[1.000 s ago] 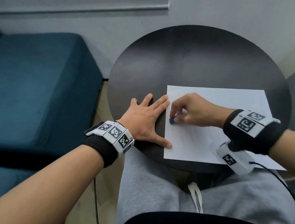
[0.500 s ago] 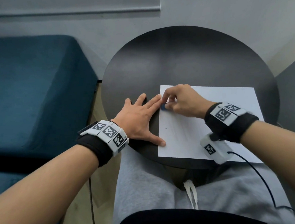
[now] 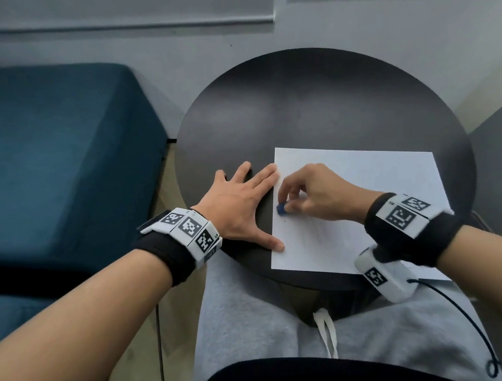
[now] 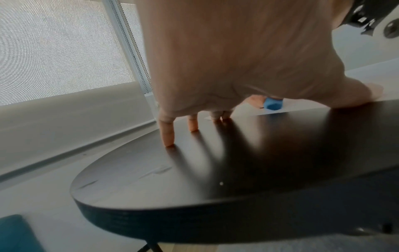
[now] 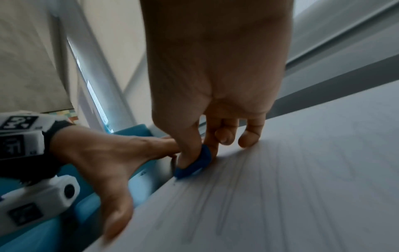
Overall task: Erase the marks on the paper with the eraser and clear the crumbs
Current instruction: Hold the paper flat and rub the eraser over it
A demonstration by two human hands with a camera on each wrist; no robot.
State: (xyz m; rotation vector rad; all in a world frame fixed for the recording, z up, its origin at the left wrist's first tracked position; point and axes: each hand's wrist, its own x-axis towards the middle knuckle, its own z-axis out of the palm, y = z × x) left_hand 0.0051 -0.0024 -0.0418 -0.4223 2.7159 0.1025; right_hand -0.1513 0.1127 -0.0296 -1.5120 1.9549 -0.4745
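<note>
— Where was the eraser (image 3: 281,209)?
— Pinched in the right hand (image 3: 311,195), on the paper (image 3: 364,180) near its left edge.
— The left hand (image 3: 239,209)?
— Splayed flat, pinning that edge to the surface (image 3: 311,100). Short, light strokes would suit; thin paper buckles.

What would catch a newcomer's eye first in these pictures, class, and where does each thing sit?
First the white paper, bright on the near right part of the round dark table. Next the small blue eraser, pinched by the right hand and pressed on the sheet near its left edge. The left hand lies spread flat on the table, fingertips and thumb at that edge, with a teal sofa off to the left.
</note>
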